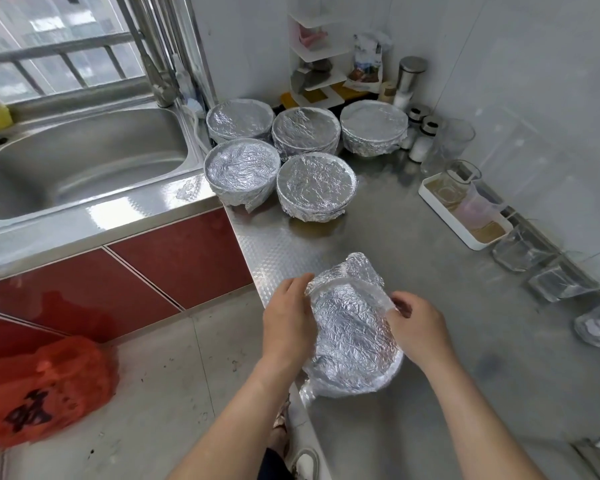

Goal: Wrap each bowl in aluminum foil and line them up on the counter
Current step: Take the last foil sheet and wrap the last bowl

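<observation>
6th bowl (352, 337), foil over it, tilted, held betw. both hands above near edge of table (413, 244). L hand (286, 317) curls on its left rim; R hand (418, 327) pinches foil at right rim. Loose foil flap (359, 268) juts on far side, nearer R fingers. Wrapped bowls (316, 183) lie ahead, slightly left: 5 set down (3 back, 2 front) + 1 in grip.

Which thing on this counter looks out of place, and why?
A crumpled foil scrap lies loose on the sink rim. The wrapped bowl beside it has a loose foil flap sticking out at its base.
</observation>
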